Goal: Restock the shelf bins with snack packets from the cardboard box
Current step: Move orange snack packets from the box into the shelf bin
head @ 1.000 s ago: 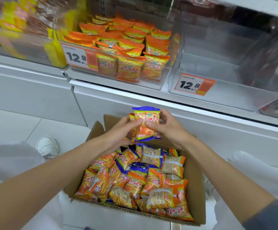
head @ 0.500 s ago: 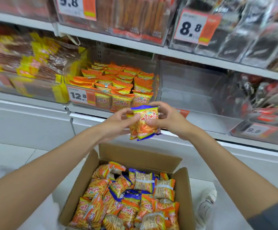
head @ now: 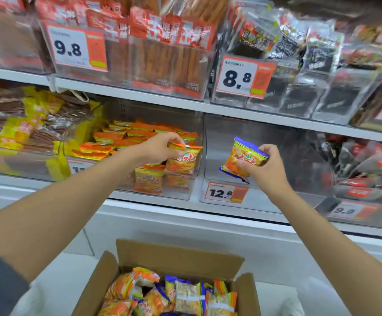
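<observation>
Shelf (head: 139, 96) fills the view, two tiers of clear bins. Cardboard box (head: 178, 254) sits low in front of me, flaps up, with a loose pile of snack packets (head: 185, 297) inside, orange and blue-edged mixed.

Lower tier, left bin (head: 192, 192): stocked with orange packets in rows to the back. Right bin (head: 265, 137) just beside it: clear walls and floor showing.

My left grip (head: 160, 148) is over the front of the left bin, fingers pinching the top seam of an orange-topped packet (head: 183, 160). It hangs upright, just above the front row.

My right grip (head: 267, 167) is at the mouth of the right bin, grasping a blue-edged packet (head: 242, 157) by its lower right corner. The packet is tilted and in the air above the bin's front wall.

12.8 price tag (head: 225, 192) is on that bin's front, just under the packet.
</observation>
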Tool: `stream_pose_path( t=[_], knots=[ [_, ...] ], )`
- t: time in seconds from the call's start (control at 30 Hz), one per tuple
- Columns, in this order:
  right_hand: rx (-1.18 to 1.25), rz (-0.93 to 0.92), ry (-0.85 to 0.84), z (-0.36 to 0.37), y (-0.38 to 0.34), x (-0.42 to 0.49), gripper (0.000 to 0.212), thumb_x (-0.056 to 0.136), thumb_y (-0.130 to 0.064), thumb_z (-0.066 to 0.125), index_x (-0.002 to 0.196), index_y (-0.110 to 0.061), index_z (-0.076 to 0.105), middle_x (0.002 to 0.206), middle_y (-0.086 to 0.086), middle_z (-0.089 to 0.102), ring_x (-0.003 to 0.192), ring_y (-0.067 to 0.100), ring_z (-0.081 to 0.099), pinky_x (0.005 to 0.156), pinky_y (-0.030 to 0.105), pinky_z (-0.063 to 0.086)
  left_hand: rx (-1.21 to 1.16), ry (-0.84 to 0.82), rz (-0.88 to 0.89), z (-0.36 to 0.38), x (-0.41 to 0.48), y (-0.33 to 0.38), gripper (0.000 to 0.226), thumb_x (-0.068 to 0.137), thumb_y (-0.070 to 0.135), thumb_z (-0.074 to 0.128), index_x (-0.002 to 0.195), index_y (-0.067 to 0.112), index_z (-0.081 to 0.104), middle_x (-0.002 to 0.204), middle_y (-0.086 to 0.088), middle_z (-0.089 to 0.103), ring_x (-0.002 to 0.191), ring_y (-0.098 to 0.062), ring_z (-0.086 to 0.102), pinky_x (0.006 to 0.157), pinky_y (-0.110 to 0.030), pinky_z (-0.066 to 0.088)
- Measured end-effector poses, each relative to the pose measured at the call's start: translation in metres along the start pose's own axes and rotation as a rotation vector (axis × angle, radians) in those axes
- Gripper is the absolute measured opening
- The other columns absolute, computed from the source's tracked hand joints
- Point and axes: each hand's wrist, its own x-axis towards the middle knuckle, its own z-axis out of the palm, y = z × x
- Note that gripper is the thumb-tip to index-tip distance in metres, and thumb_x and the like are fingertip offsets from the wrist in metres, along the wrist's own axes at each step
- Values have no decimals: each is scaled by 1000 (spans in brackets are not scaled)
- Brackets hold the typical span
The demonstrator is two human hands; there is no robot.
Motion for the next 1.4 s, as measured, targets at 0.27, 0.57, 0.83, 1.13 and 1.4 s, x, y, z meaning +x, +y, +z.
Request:
stream_pose_path(
  t=[0.27,0.57,0.83,1.13,1.4],
  knots=[
    [-34,11,1,4,14,19,51,77,-13,81,109,-15,42,89,-6,56,75,7,58,63,21,50,212,-79,31,0,16,-20,23,79,12,79,96,19,64,104,-1,68,104,-19,64,90,-34,52],
    [-130,52,-49,9,20,34,52,77,-17,82,109,-14,41,89,-8,56,75,4,58,58,20,49,450,-154,-52,10,18,-26,20,80,38,77,98,29,74,94,19,64,99,-10,58,98,-41,44],
    [-165,84,-115,12,30,48,54,77,-17,82,111,-17,41,92,-5,58,76,6,59,55,19,44,-33,-48,-16,11,19,-4,14,81,22,76,94,20,73,93,2,67,87,-15,63,75,-28,51],
    [-183,127,-142,44,66,123,61,75,-14,82,116,-15,38,108,6,59,94,23,61,69,29,47,-83,65,-113,50,81,21,70,86,49,65,146,26,38,121,1,52,107,-16,51,86,-26,38],
    [-191,81,-248,101,103,180,71,72,-19,85,126,-4,41,111,2,57,100,16,57,76,25,43,-370,205,-30,73,84,-1,54,87,40,67,138,36,49,112,-1,67,104,-12,63,81,-18,48]
  ],
)
